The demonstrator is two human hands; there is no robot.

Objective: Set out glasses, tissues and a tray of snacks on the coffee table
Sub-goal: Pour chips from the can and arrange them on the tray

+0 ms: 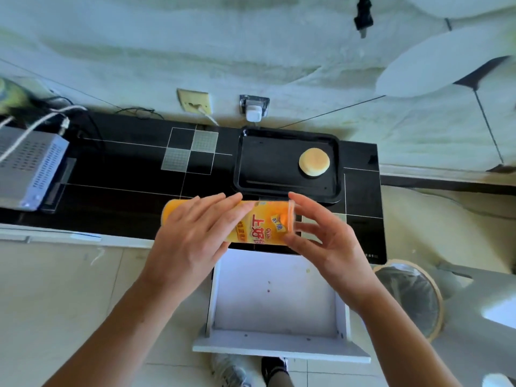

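I hold a yellow-orange snack canister (262, 224) on its side, just above the front edge of the black cabinet top (125, 169). My left hand (192, 236) grips its left half, fingers laid across the top. My right hand (326, 241) holds the right end at the clear lid, thumb above and fingers curled below. Just behind the canister lies a black tray (268, 163) on the cabinet top. A round pale bun (314, 162) sits at the tray's right side. No glasses or tissues are in view.
An open white drawer (279, 297) juts out below my hands, with only a few crumbs inside. A silver box (28, 169) with cables sits at the left of the cabinet top. A lined waste bin (413, 294) stands on the floor to the right. A charger (254, 111) is plugged into the wall.
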